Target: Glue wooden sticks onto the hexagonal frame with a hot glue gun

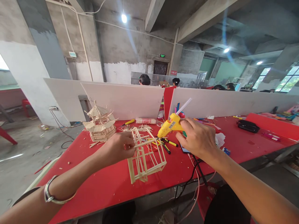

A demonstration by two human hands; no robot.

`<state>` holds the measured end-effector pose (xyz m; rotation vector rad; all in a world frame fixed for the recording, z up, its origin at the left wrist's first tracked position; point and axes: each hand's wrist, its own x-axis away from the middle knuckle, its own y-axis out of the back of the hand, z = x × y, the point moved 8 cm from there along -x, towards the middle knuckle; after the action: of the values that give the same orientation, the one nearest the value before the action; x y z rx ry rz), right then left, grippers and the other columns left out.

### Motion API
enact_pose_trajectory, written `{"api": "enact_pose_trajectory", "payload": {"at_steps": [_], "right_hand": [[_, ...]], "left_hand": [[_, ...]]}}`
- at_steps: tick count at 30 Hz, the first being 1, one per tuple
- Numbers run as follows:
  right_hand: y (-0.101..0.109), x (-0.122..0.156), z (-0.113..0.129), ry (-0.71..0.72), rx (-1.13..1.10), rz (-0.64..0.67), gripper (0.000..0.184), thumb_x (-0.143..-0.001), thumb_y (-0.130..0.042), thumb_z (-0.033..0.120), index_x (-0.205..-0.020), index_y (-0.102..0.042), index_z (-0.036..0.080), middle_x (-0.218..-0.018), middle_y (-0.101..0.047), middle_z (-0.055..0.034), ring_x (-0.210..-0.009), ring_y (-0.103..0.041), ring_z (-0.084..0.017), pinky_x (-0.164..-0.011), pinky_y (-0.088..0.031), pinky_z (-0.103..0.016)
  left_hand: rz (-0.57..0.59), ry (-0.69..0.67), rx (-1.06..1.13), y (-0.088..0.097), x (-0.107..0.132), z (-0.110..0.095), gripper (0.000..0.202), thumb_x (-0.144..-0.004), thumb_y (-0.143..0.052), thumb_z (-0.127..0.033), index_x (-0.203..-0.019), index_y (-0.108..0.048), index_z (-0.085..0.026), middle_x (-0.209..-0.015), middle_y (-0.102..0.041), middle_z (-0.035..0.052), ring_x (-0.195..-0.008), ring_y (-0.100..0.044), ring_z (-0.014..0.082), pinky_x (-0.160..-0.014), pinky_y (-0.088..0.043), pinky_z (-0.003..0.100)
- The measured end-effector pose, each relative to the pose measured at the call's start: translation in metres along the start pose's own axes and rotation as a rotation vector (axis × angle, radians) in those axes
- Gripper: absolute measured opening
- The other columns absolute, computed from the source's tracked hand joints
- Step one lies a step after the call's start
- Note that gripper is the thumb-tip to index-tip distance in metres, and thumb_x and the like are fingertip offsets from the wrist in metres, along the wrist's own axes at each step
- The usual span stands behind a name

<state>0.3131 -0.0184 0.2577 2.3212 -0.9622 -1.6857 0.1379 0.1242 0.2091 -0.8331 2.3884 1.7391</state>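
My left hand (121,146) is closed on the upper left side of an open wooden stick frame (146,161), tilted above the table's front part. A yellow hot glue gun (171,125) is gripped in my right hand (197,137), a clear glue stick (184,105) poking from its back. Its nozzle points down and left, close to the frame's upper edge; whether they touch I cannot tell. Behind the frame lie yellow-and-black pliers (168,145), partly hidden by it.
A stick-built pagoda model (99,124) stands on the red table (93,183) at the left. Farther back are loose sticks, a bundle of sticks (146,121) and a yellow-handled tool (129,122). White boards (123,99) line the rear edge. Cables (196,174) hang at the front; a black case (248,126) lies right.
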Motion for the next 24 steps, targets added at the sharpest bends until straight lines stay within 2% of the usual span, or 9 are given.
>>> {"api": "enact_pose_trajectory", "payload": {"at_steps": [9, 19, 24], "right_hand": [[0.007, -0.003, -0.004, -0.012, 0.053, -0.027, 0.008, -0.077, -0.054, 0.023, -0.081, -0.058, 0.018, -0.071, -0.058, 0.0004, -0.061, -0.049, -0.013, -0.054, -0.023, -0.029], [0.006, -0.001, -0.011, -0.076, 0.073, 0.019, 0.031, -0.080, -0.057, 0.049, -0.083, -0.057, 0.019, -0.072, -0.057, -0.0008, -0.061, -0.048, -0.013, -0.053, -0.015, -0.030], [0.004, -0.003, -0.009, -0.057, 0.061, 0.029, 0.028, -0.080, -0.058, 0.045, -0.087, -0.059, 0.018, -0.074, -0.058, -0.0009, -0.062, -0.047, -0.013, -0.053, -0.016, -0.029]], "left_hand": [[0.003, -0.010, 0.015, 0.001, 0.000, -0.001, 0.016, -0.075, -0.056, -0.014, -0.060, -0.063, -0.015, -0.070, -0.059, 0.0015, -0.058, -0.052, 0.0085, -0.052, -0.040, 0.021], [-0.030, -0.046, -0.047, -0.001, 0.003, 0.000, 0.019, -0.076, -0.056, -0.014, -0.057, -0.058, -0.016, -0.070, -0.055, 0.0011, -0.056, -0.049, 0.0082, -0.051, -0.038, 0.022], [-0.090, -0.112, -0.120, 0.000, 0.006, -0.003, 0.023, -0.079, -0.054, -0.014, -0.056, -0.054, -0.016, -0.069, -0.053, 0.0013, -0.057, -0.046, 0.0088, -0.051, -0.037, 0.022]]}}
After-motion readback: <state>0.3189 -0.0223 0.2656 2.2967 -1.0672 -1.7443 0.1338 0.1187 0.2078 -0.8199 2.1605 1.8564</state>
